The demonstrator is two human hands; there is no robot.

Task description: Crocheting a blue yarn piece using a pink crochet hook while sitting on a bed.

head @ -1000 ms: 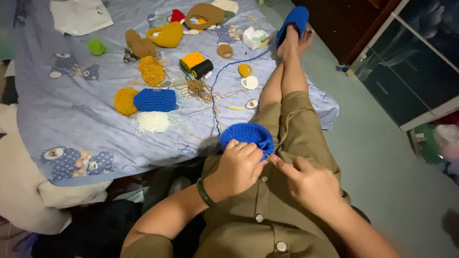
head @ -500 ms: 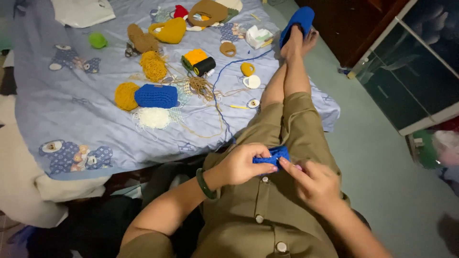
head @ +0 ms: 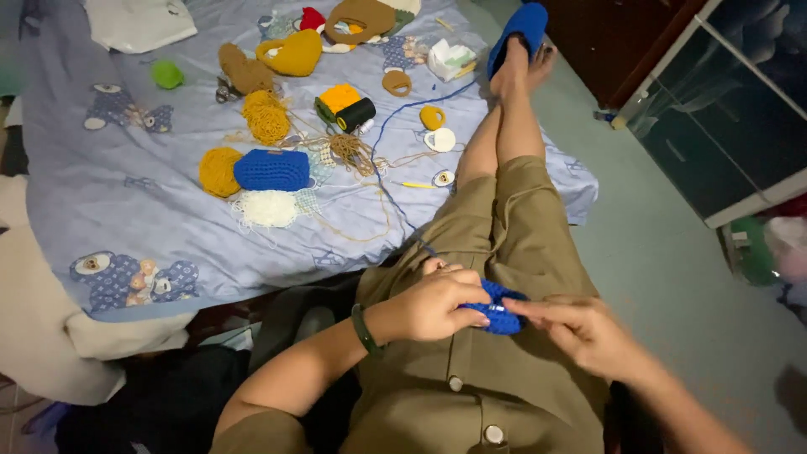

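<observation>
Fingers of the left hand [head: 433, 304] pinch a small blue crocheted piece [head: 502, 307], bunched up, over the lap; the right hand [head: 580, 332] meets it with fingertips together. Beyond the piece, on the blanket [head: 151, 219]: one blue crocheted pouch [head: 271, 170], two yellow yarn clumps, one white.
</observation>
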